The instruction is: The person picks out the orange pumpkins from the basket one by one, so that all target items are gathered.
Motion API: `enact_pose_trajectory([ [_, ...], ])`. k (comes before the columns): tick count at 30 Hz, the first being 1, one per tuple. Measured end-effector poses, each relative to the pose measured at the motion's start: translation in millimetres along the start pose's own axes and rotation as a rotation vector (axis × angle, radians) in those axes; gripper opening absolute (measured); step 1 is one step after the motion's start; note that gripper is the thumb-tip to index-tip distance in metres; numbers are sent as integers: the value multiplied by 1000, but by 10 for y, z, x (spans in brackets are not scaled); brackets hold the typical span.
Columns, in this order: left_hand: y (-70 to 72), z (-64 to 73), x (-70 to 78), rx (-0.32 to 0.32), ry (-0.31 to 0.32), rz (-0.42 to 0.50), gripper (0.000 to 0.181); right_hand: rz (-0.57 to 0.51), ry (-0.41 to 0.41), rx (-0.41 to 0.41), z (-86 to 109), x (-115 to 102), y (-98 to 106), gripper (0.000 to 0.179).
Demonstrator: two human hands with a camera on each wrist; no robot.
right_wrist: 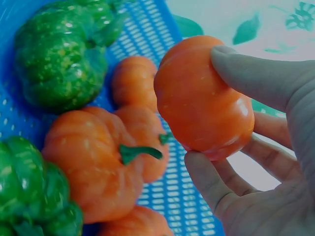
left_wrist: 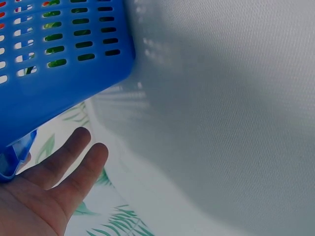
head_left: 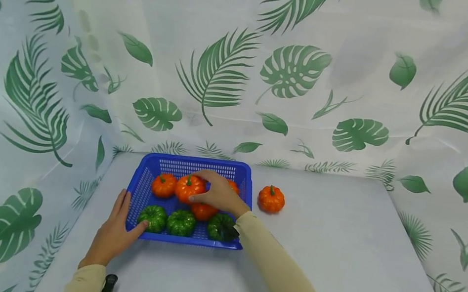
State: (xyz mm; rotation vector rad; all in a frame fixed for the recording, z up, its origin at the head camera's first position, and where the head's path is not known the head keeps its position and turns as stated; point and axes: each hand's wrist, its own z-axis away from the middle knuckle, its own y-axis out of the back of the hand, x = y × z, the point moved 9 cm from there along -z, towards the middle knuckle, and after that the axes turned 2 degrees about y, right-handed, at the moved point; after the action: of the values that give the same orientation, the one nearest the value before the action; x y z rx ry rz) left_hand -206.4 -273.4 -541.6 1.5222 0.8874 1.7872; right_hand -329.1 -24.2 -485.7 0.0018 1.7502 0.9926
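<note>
A blue plastic basket [head_left: 184, 241] with slotted walls holds several small orange and green pumpkins. Over its middle my right hand [head_left: 220, 194] grips an orange pumpkin [head_left: 188, 189], thumb on one side and fingers on the other; the right wrist view shows this pumpkin [right_wrist: 202, 101] raised above the others. My left hand [head_left: 116, 234] holds the basket's front left corner, thumb over the rim and fingers along the outer wall. From below, in the left wrist view, two straight fingers [left_wrist: 81, 169] show beside the basket wall [left_wrist: 74, 83]. Green pumpkins [head_left: 181, 222] line the basket's near side.
One orange pumpkin [head_left: 271, 199] lies on the white table [head_left: 336, 250], just right of the basket. Another orange pumpkin [head_left: 163, 185] sits at the basket's back left. A leaf-printed sheet [head_left: 235, 76] hangs behind the table and along both sides.
</note>
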Motion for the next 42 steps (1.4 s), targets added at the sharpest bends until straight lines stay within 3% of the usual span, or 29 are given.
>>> enact_pose_trajectory([
  [9, 26, 19, 22, 18, -15, -5, 106, 0, 32, 92, 240, 23, 316, 67],
  [26, 13, 36, 36, 8, -25, 1, 105, 22, -26, 217, 757, 234, 826, 66],
  [42, -30, 33, 5, -7, -7, -6, 108, -7, -84, 312, 1259, 426, 1085, 66],
])
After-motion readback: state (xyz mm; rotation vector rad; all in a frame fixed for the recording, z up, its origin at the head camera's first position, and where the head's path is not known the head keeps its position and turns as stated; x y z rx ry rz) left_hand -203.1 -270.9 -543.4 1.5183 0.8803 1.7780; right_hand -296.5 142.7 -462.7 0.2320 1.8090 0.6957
